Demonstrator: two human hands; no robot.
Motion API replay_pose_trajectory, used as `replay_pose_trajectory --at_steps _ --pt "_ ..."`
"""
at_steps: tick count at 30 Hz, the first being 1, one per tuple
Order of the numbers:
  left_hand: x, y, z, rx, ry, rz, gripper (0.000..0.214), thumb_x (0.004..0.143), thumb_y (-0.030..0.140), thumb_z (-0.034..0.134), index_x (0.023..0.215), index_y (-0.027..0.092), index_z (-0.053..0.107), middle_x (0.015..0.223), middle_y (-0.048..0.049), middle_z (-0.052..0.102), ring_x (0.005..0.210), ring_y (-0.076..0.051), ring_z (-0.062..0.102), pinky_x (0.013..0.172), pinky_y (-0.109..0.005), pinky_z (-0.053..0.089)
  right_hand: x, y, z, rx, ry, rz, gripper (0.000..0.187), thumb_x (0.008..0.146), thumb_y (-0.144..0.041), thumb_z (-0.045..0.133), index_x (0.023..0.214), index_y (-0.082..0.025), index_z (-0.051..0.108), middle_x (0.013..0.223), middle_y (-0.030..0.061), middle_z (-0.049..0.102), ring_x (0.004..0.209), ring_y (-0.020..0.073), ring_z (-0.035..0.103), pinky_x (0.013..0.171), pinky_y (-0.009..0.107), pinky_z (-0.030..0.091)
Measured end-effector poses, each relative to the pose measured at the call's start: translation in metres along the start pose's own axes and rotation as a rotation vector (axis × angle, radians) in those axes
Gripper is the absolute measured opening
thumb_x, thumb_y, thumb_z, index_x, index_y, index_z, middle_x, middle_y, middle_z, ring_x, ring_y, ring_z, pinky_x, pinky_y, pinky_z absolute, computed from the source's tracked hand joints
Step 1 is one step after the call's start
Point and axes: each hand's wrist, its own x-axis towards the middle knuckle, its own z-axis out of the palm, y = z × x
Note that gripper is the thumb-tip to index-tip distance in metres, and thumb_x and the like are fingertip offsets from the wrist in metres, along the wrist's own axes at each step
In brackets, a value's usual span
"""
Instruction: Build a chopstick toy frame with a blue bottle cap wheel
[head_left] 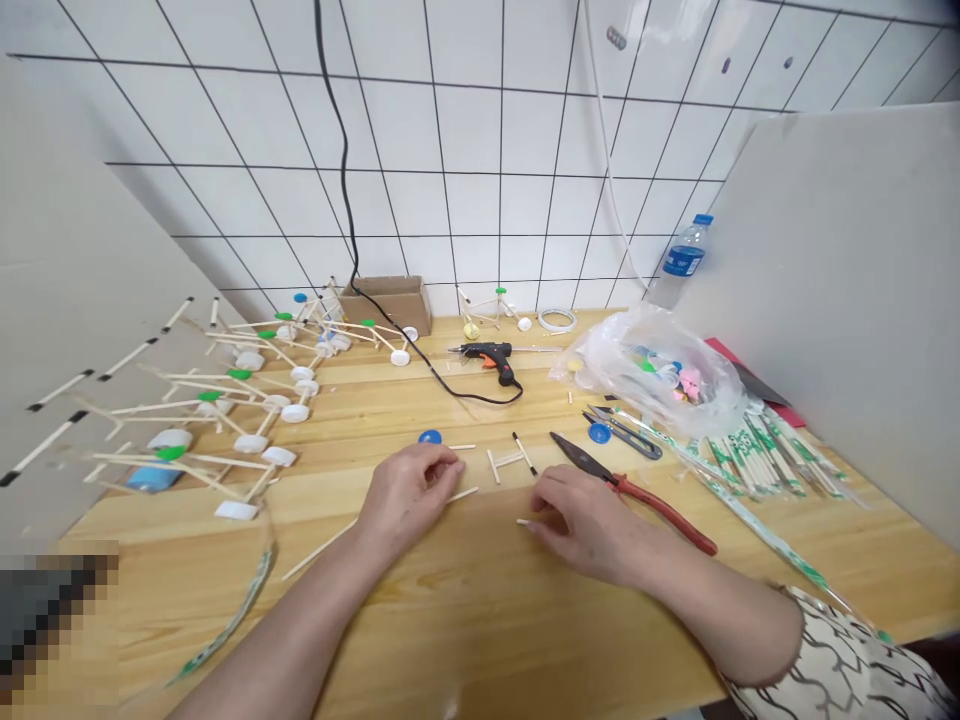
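My left hand (411, 492) rests on the table with its fingers curled and the fingertips close together; what lies between them, if anything, is hidden. A long thin wooden stick (321, 549) passes beneath it, and a blue bottle cap (430, 437) sits just behind. My right hand (581, 520) is curled too, with the pale end of a short wooden stick (523, 522) poking out at the thumb tip. Between and beyond the hands lies a small H-shaped stick frame (510, 459), one side tipped in black. Red-handled pliers (664, 512) lie beside my right hand.
Several stick models with white cap wheels (251, 443) stand at left. At the back are a cardboard box (394, 303), a black glue gun (491, 357) with its cord, and a tape roll (556, 320). Thread snips (630, 435), a plastic bag (660, 365) and wrapped sticks (765, 455) lie right.
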Motion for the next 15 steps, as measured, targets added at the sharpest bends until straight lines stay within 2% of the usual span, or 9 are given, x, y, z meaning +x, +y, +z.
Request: replay_pose_trajectory --at_steps 4,8,11,15 --pt "-0.002 0.012 -0.008 0.089 -0.129 0.020 0.019 0.078 0.031 0.050 0.070 0.022 0.065 0.067 -0.0003 0.065 0.066 -0.016 0.058 0.060 -0.026 0.042 -0.003 0.003 0.001 -0.079 -0.046 0.004 0.005 0.076 -0.018 0.056 0.072 -0.018 0.054 0.080 0.0051 0.059 0.076 0.0176 0.052 0.065 0.028 0.038" --pt "-0.004 0.020 -0.012 0.122 -0.197 0.039 0.012 0.073 0.025 0.052 0.067 0.021 0.063 0.070 -0.0016 0.064 0.066 -0.017 0.058 0.059 -0.027 0.041 -0.005 0.005 0.004 -0.108 -0.079 -0.001 0.004 0.077 -0.019 0.054 0.073 -0.018 0.052 0.082 0.0054 0.058 0.078 0.0185 0.052 0.066 0.028 0.038" --pt "-0.005 0.018 -0.012 0.110 -0.251 0.028 0.009 0.069 0.022 0.054 0.070 0.021 0.063 0.073 -0.0022 0.065 0.067 -0.018 0.058 0.058 -0.027 0.041 -0.005 0.006 0.006 -0.116 -0.075 -0.004 0.004 0.077 -0.018 0.053 0.074 -0.018 0.051 0.082 0.0053 0.058 0.078 0.0186 0.053 0.066 0.028 0.038" --pt "-0.004 0.004 -0.014 0.031 -0.264 -0.009 0.020 0.063 0.017 0.052 0.077 0.021 0.065 0.076 -0.0016 0.066 0.068 -0.018 0.058 0.059 -0.027 0.043 -0.005 0.006 0.005 -0.121 -0.066 0.007 0.005 0.075 -0.018 0.055 0.073 -0.019 0.050 0.082 0.0050 0.058 0.077 0.0186 0.053 0.066 0.029 0.038"
